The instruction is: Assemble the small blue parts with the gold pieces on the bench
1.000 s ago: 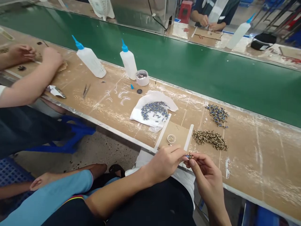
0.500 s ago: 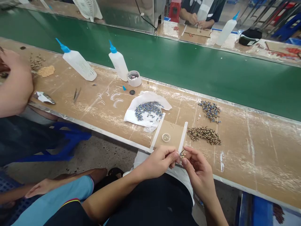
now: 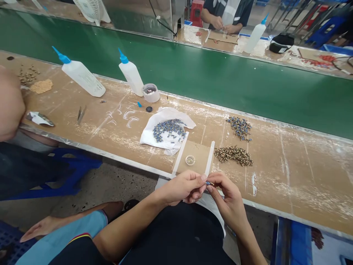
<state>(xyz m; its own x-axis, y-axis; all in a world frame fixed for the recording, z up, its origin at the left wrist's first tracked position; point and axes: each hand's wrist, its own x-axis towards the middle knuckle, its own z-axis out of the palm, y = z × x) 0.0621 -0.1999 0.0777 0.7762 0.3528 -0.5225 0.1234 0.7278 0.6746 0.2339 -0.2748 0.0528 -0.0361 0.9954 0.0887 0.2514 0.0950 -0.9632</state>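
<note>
A small blue-and-brass piece (image 3: 210, 183) is pinched between my two hands at the table's front edge. My left hand (image 3: 189, 187) closes thumb and forefinger on its left end. From the other side, the thumb and fingertips of my right hand (image 3: 226, 193) close on the brass end. Just beyond my hands lies a cardboard pad (image 3: 198, 149) edged with white tape, with a small clear cup (image 3: 190, 160) on it. Many small blue pieces (image 3: 168, 129) are spread on white paper (image 3: 149, 138). To the right are a brass pile (image 3: 234, 155) and a blue-and-brass pile (image 3: 239, 128).
White squeeze bottles (image 3: 131, 77) with blue tips stand behind, near a tape roll (image 3: 151, 94). Tweezers (image 3: 81, 115) lie at left. A green belt (image 3: 193, 66) runs beyond the table. A person's arm (image 3: 11, 105) is at left; another person (image 3: 224, 18) works opposite.
My view has swung slightly, shifting the table leftward. The fingers of my right hand have drawn in closer around the small piece, which now lies more level between both hands.
</note>
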